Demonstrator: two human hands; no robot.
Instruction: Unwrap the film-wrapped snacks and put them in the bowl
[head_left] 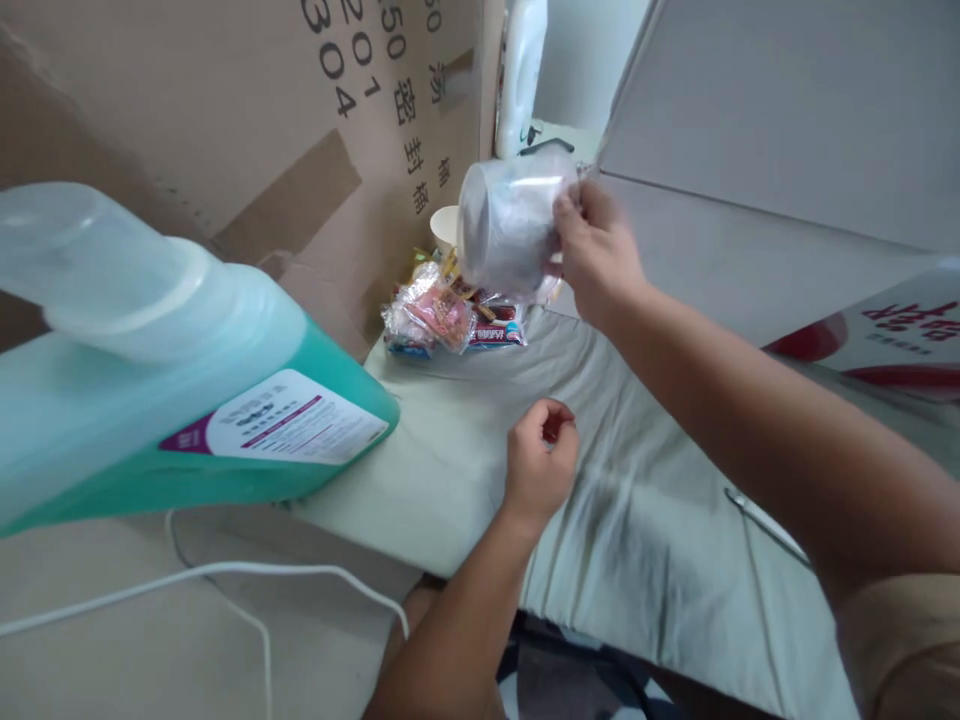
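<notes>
My right hand [596,250] holds a clear plastic cup [510,222] on its side, up above the far end of a pale grey cloth-covered surface [637,520]. The cup's base faces left, toward me. My left hand [540,462] is curled into a loose fist over the middle of the cloth, and something small and dark shows between its fingers, though I cannot tell what. Below the cup lies a heap of wrapped snack packets [442,315]. A white paper cup [445,228] stands behind them.
A large teal detergent bottle [172,390] with a white label looms close at the left. Cardboard boxes [247,130] with printed characters rise behind it. A white cable [225,575] runs along the lower left. A white box [885,335] with red print sits at the right.
</notes>
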